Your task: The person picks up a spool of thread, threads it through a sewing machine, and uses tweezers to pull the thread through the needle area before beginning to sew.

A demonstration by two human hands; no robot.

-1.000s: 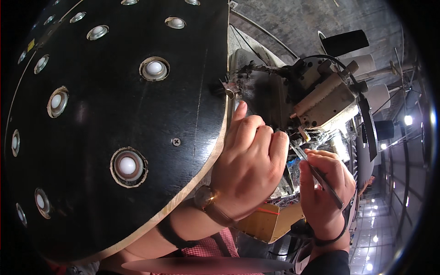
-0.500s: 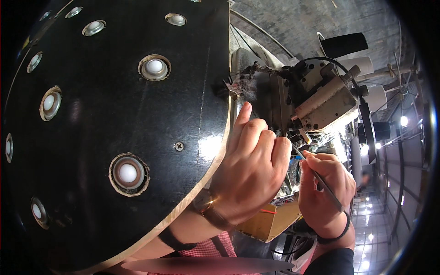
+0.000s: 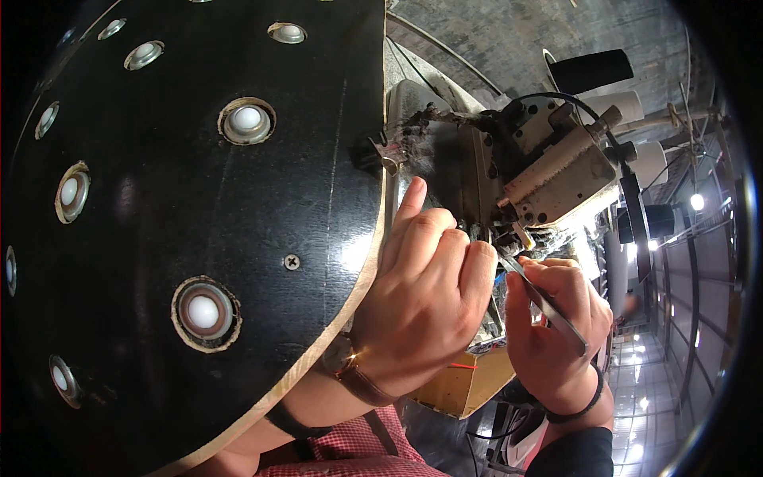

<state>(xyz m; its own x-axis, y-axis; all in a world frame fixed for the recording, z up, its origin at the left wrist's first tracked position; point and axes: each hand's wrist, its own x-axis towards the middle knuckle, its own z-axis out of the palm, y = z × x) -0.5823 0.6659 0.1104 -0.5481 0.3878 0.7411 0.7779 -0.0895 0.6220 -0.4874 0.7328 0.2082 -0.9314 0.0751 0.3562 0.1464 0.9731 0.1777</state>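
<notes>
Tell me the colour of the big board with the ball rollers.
Black, with a pale wooden edge; the board shows in the head view.

The left hand [image 3: 425,298] covers the spot under the sewing machine [image 3: 548,175] where its fingertips reach, so what they touch cannot be told. The tip of the tweezers [image 3: 548,306] vanishes into a dark tangle there, too small to read. The black tabletop [image 3: 199,215] runs off the upper and left edges. The right hand [image 3: 556,326] has its forearm cut off below.
</notes>
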